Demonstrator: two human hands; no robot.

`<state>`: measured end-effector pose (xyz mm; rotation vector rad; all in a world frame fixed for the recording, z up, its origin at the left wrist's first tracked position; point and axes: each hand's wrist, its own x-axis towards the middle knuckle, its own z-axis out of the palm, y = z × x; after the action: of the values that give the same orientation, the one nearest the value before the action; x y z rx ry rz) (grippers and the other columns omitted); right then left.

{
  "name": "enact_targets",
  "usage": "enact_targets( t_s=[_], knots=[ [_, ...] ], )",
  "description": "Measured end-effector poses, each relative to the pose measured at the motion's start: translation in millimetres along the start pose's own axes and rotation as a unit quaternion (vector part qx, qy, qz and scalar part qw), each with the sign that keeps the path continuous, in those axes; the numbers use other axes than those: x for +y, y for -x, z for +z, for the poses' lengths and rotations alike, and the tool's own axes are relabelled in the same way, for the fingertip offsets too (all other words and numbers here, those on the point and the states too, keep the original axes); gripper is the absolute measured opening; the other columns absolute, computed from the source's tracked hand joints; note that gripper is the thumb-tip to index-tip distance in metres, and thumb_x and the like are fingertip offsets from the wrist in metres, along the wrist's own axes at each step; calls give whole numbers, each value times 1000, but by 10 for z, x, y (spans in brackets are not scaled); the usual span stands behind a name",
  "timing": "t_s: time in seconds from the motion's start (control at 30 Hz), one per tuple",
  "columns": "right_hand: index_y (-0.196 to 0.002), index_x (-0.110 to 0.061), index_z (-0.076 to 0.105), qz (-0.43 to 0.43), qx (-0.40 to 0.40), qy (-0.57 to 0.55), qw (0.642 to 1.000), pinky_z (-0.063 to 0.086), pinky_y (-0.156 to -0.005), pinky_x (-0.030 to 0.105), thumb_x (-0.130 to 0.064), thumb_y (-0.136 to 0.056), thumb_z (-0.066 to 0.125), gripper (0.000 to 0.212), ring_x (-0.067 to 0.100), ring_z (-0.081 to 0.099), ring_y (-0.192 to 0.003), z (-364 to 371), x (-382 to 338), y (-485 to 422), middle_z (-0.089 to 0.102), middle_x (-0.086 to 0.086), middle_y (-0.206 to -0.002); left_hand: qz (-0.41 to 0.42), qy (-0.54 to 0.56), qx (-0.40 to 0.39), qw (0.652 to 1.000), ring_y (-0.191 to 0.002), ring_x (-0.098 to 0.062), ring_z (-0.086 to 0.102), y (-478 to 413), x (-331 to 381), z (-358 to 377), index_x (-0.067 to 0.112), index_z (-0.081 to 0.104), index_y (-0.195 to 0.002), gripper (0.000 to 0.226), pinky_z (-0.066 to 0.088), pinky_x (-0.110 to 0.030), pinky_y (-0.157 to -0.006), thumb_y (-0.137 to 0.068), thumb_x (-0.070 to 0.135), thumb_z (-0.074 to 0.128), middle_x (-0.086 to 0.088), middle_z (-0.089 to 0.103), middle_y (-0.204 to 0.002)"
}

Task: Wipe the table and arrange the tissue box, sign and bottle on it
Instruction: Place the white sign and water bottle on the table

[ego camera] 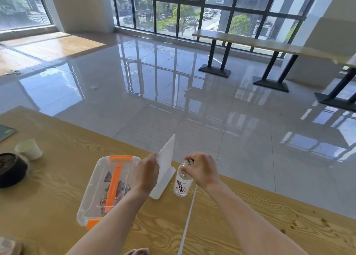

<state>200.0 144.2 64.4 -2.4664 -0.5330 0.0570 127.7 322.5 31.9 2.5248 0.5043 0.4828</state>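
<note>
While the arranging step appears to be in hand, the left grip (145,174) pinches the upright white sign (166,158) by its left edge and the right grip (202,170) clasps the cap end of the bottle (182,185). Both stand side by side on the table (57,197), right of a clear box with orange clips (96,177). Next move, as judged: square each item, then release. The bottle label carries black Chinese characters, apparently ending 开水; the visible sign face is blank.

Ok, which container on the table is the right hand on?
The clear water bottle, gripped at its cap by the right hand; the orange-clipped box, paper cup and dark bowl sit further left.
</note>
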Motion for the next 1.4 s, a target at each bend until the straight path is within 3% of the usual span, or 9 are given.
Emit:
enact_targets(
  t_s=[0.17,0.3,0.47,0.7,0.8,0.97,1.17,1.4],
  knots=[
    [-111,-16,74,-16,-2,-1,1000,52,-87,30,-29,-74,83,40,16,67,-99,54,-10,-135,74,1,-110,16,-17,-3,1000,-64,-28,57,-54,-109,77,12,65,-102,20,46,-40,-53,-95,9,47,-2,64,-67],
    [-110,-15,74,-28,6,4,1000,52,-83,28,-27,-75,84,39,17,67,-96,82,13,-190,74,2,-108,23,-4,0,1000,-63,-22,61,-51,-176,91,13,66,-113,25,53,-39,-52,-93,6,52,-2,70,-78],
    [-109,-15,72,-28,-10,3,1000,53,-82,34,-23,-76,82,35,18,66,-95,84,19,-214,72,2,-107,67,-23,5,997,-74,-28,63,-43,-180,79,12,59,-128,44,54,-43,-53,-88,-4,54,-6,70,-100],
    [-111,-13,70,-43,-15,11,999,51,-84,32,-20,-80,78,33,21,63,-99,73,10,-173,69,4,-111,124,-95,-12,988,-63,-30,59,-31,-160,28,8,57,-132,55,52,-41,-46,-81,-13,53,-9,65,-99],
    [-112,-13,70,-47,-19,19,999,51,-84,32,-19,-81,76,32,21,62,-99,61,-4,-144,68,5,-112,125,-97,-18,987,-68,-31,61,-34,-141,-2,10,58,-130,51,54,-42,-49,-83,-9,56,-8,65,-102],
    [-115,-15,69,-49,-31,27,998,50,-84,33,-22,-82,74,34,22,62,-101,31,-11,-87,67,6,-114,132,-73,-20,988,-67,-25,62,15,-46,-79,10,62,-123,51,51,-30,-46,-75,-1,73,-6,66,-99],
    [-122,-16,66,-44,-34,26,998,48,-90,34,-24,-81,74,42,23,61,-108,-44,-32,-28,65,6,-121,122,-87,-19,989,-91,-27,61,92,-13,-120,11,60,-125,49,55,-40,-54,-77,4,71,-7,61,-108],
    [-121,-18,66,-53,-15,24,998,50,-89,37,-31,-78,79,46,19,62,-104,-210,79,194,68,3,-115,132,-105,-22,986,-96,-30,60,252,170,-217,13,61,-123,48,55,-42,-55,-77,10,73,-9,60,-113]
  ],
)
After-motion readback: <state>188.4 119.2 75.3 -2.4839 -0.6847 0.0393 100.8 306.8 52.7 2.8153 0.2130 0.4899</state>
